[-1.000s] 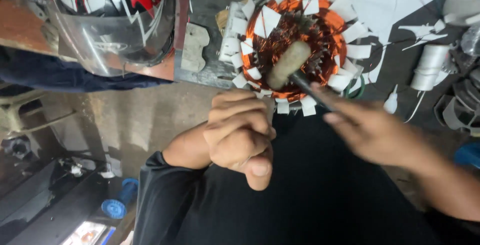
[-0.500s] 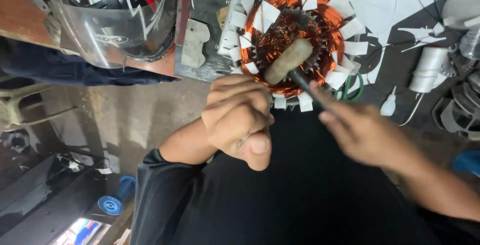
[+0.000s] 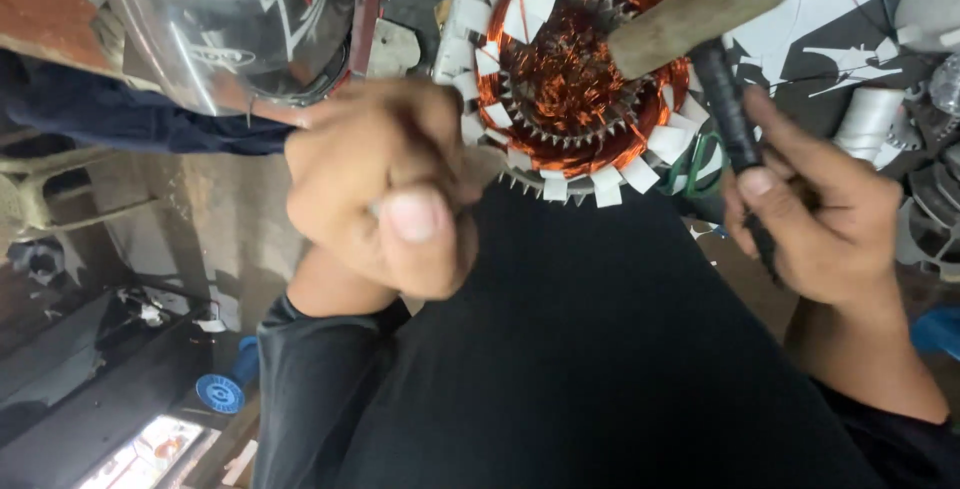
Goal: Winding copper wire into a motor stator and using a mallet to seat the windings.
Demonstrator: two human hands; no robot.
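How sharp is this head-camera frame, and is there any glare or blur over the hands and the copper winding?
Head view: the left hand is smeared by motion blur, its fist soft-edged; the right hand on the mallet is only slightly soft; the copper-wound stator reads fairly crisp; the helmet visor carries pale reflections; the lower frame falls into dark clothing with little detail.

We see little of that kind here: at the bottom left corner a bright, slanted rectangular screen or lit panel [image 3: 150,449] shows pale with reddish and green patches, too blurred for us to tell more. Just above it lies a round blue disc [image 3: 220,392] with a pale centre that may be a label or a lid; we cannot say which. We make out no packages or signs.
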